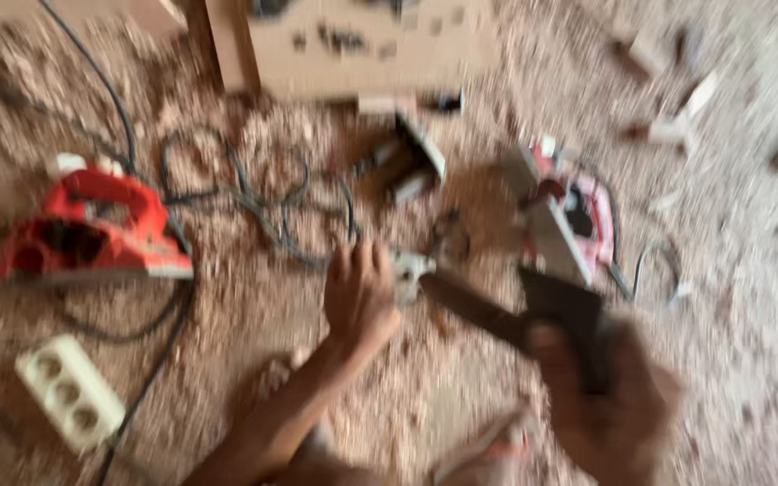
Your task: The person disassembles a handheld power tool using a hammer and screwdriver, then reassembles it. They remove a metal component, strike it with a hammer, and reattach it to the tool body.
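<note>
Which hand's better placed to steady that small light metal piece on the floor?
Likely the left hand: its fingers are already at the small light metal piece. The right hand is occupied, gripping a dark-bladed tool. The picture is blurred, so contact is uncertain.

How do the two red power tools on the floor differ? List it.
1. The left red tool lies flat with its handle on top; the right red tool is tipped, its grey base plate facing the camera.
2. The left red tool lies well left of the left hand; the right red tool lies just beyond the right hand.

Both are red, corded and lie in wood shavings.
</note>
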